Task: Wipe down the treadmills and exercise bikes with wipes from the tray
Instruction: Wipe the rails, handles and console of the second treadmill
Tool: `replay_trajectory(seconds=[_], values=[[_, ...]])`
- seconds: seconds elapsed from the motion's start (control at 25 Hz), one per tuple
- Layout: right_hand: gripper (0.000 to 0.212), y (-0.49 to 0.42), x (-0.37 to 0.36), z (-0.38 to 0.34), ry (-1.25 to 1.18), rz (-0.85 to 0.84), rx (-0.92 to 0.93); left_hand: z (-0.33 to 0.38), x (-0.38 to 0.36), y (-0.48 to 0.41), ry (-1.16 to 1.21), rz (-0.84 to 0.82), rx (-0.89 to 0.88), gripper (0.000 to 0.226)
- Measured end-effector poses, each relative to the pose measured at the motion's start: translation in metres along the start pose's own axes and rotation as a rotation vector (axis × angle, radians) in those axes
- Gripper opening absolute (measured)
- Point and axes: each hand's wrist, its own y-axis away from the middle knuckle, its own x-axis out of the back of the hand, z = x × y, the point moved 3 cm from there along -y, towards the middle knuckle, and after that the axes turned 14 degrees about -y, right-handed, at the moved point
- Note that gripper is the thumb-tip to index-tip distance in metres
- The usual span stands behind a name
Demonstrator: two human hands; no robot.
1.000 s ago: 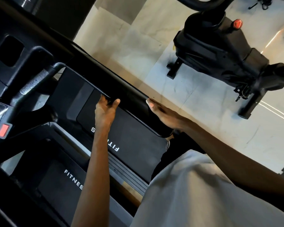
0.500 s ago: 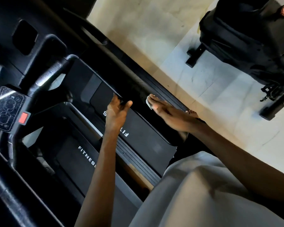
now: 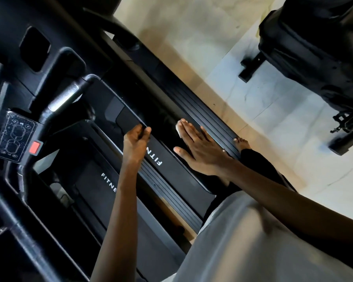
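**A:** Why is the treadmill handrail point(image 3: 163, 117) gripped by the left hand point(image 3: 136, 143)?

**B:** It seems to be held for steadiness. The fingers are curled round the rail's inner edge, so the body can be braced while the top is wiped.

**A:** And how is the right hand point(image 3: 200, 148) placed?

**B:** It is laid flat on the rail's top, with the fingers straight and close together. A white wipe point(image 3: 178, 130) is pressed beneath the fingertips, and only its edge can be seen. The flat palm is judged to spread pressure over the glossy surface.

**A:** Is the tray seen?

**B:** No tray is in view. The exercise bike point(image 3: 314, 58) is stood well apart on the pale floor point(image 3: 192, 37) and is judged not yet wiped.
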Motion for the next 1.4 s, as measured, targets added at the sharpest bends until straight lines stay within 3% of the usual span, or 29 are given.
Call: replay_trajectory(seconds=[0.2,0.32,0.64,0.84,1.0,1.12,1.2,1.4], values=[[0.077,0.029,-0.005,0.049,-0.311,-0.123,-0.262,0.001,-0.001,-0.003,-0.032,-0.009,0.05,0.031],[0.081,-0.006,0.005,0.047,-0.461,-0.119,-0.271,0.001,-0.001,-0.003,-0.025,-0.002,0.053,0.032],[0.075,-0.002,-0.002,-0.001,-0.144,-0.037,0.084,0.005,0.0,0.0,0.009,-0.001,0.064,0.024],[0.069,-0.046,0.006,0.013,-0.373,-0.024,-0.092,0.004,0.003,-0.002,-0.009,-0.009,0.088,0.029],[0.08,-0.024,-0.002,0.056,-0.399,-0.107,-0.237,0.005,0.004,-0.002,0.0,-0.018,0.107,0.018],[0.08,-0.047,0.011,0.032,-0.479,-0.076,-0.214,0.005,0.003,-0.004,0.027,-0.022,0.111,0.021],[0.072,-0.051,0.014,0.008,-0.432,-0.042,-0.1,0.006,0.003,-0.002,0.023,-0.027,0.095,0.026],[0.071,-0.003,-0.007,-0.008,-0.004,-0.007,0.146,0.007,0.005,-0.003,0.015,-0.036,0.082,0.025]])
